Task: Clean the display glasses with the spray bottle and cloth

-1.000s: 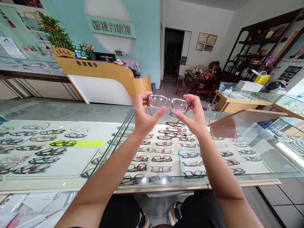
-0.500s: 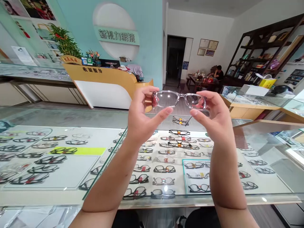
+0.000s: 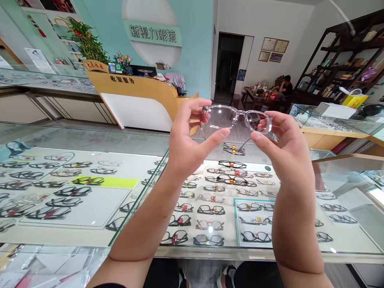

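A pair of clear-framed eyeglasses [image 3: 240, 113] is held up in front of me, above the glass display case, lenses facing me. My left hand [image 3: 196, 138] grips its left end, with the thumb below the lens and fingers at the upper rim. At the other end my right hand [image 3: 282, 138] pinches the frame the same way. Small red print shows on the right lens. One dark temple arm slants down under the frame. Below the hands, black eyeglasses [image 3: 232, 164] and several more pairs lie in rows.
The glass display case [image 3: 228, 253] spans the front, with a teal-edged tray [image 3: 237, 224] of glasses inside. Plastic-wrapped packets [image 3: 45, 266] lie at lower left. Behind stand a cashier counter [image 3: 135, 106] and another glass case [image 3: 345, 130]. A person [image 3: 286, 87] sits at a far table.
The view has shifted slightly, so the scene sits lower left to right differently. Both hands and the clear eyeglasses appear a little further right and higher, the frame tilted slightly more. Both grips persist.
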A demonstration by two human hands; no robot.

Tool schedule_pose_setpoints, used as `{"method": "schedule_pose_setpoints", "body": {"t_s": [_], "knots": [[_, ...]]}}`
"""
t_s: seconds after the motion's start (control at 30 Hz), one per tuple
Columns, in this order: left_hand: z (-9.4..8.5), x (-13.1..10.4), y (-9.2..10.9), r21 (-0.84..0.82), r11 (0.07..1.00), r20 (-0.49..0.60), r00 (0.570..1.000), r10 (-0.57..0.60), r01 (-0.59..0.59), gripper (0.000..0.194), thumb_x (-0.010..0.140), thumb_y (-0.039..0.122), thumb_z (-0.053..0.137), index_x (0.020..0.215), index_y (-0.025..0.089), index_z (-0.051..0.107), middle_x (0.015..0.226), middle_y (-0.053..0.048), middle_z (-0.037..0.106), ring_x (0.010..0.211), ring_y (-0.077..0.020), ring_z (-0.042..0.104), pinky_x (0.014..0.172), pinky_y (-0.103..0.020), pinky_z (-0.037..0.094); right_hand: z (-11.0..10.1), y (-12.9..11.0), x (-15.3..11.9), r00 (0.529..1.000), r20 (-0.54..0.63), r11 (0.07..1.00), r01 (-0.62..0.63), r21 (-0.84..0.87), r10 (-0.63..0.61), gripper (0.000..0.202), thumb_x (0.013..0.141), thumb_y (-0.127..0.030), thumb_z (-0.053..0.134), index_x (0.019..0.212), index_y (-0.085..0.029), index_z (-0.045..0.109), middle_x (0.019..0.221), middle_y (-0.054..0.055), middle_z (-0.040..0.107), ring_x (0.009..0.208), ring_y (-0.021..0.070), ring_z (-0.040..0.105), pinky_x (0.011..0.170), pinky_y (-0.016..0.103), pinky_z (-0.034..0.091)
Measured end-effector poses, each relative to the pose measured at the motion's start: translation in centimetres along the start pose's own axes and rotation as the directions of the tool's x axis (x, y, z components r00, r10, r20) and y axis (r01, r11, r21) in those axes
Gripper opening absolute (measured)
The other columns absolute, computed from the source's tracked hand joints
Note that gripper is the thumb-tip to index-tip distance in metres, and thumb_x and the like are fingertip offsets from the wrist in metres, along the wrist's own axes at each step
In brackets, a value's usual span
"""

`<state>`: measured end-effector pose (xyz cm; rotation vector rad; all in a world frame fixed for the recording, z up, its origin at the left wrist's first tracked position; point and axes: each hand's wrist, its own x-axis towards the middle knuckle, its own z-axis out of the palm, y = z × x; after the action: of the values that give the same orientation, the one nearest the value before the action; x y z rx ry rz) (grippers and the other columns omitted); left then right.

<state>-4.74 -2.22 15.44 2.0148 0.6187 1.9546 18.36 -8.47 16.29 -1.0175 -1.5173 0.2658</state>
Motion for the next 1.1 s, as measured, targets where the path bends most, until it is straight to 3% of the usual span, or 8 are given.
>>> {"method": "schedule_pose_setpoints", "body": {"t_s": [0.27,0.43,0.67,1.1], "knots": [[0.6,-0.2,-0.4,-0.045,0.997,0.018,0.998,-0.06,0.061,0.057,0.088,0.052,0.093,0.136,0.034,0.067,0.128,-0.007,0.071,0.121,-0.0263,0.071,0.106,-0.047,0.063,0.2,0.2,0.0,0.996,-0.06,0.993,0.052,-0.108,-0.059,0.059,0.094,-0.047,0.083,0.147,-0.036,0.061,0.143,0.009,0.066,0.133,0.0303,0.067,0.108,0.054,0.066],[0.9,-0.6,-1.0,-0.044,0.995,-0.014,0.996,-0.086,0.085,0.071,0.083,0.054,0.097,0.143,0.035,0.065,0.134,-0.008,0.071,0.121,-0.0266,0.071,0.104,-0.047,0.063,0.0,0.0,-0.2,0.993,-0.086,0.987,0.064,-0.15,-0.077,0.058,0.094,-0.046,0.082,0.147,-0.035,0.061,0.141,0.009,0.066,0.133,0.0309,0.067,0.107,0.055,0.066],[1.4,-0.8,-0.8,-0.037,0.989,-0.041,0.988,-0.146,0.145,0.067,0.082,0.057,0.097,0.136,0.031,0.066,0.129,-0.01,0.072,0.123,-0.0283,0.071,0.102,-0.046,0.064,0.2,-0.5,-0.4,0.992,-0.103,0.984,0.056,-0.168,-0.074,0.06,0.094,-0.046,0.081,0.149,-0.036,0.059,0.144,0.01,0.063,0.135,0.0328,0.065,0.109,0.059,0.063],[2.2,-1.1,-0.7,-0.035,0.994,-0.1,0.99,-0.103,0.1,0.068,0.082,0.055,0.098,0.133,0.033,0.059,0.133,-0.009,0.068,0.124,-0.027,0.07,0.102,-0.044,0.063,0.4,-0.4,-0.4,0.99,-0.134,0.993,0.032,-0.11,-0.047,0.063,0.091,-0.043,0.086,0.142,-0.036,0.05,0.141,0.011,0.06,0.14,0.0328,0.062,0.112,0.057,0.061]]}}
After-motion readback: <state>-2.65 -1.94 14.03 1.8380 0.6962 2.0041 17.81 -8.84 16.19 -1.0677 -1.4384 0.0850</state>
